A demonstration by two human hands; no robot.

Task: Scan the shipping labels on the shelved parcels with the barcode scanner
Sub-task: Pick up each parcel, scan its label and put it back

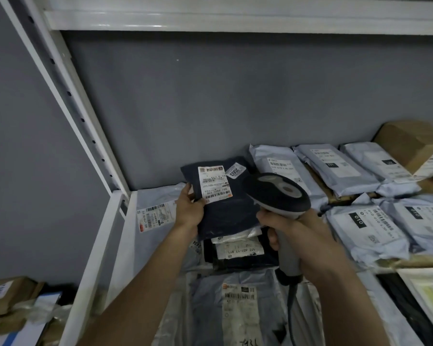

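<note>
Scanner (pixel 278 193), domed grey plastic, clasped in right hand (pixel 308 245); left hand (pixel 189 211) grip pinches dark glossy polybag (pixel 225 213).

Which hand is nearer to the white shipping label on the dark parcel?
Left. The left hand grips the dark parcel with its thumb beside the shipping label; the right hand holds the barcode scanner off to the label's right.

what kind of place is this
Probably a parcel depot or courier pickup storeroom. White metal shelving holds rows of grey poly mailers bearing barcoded shipping labels, and the right hand grips a handheld barcode scanner beside a dark parcel that the left hand holds.
</note>
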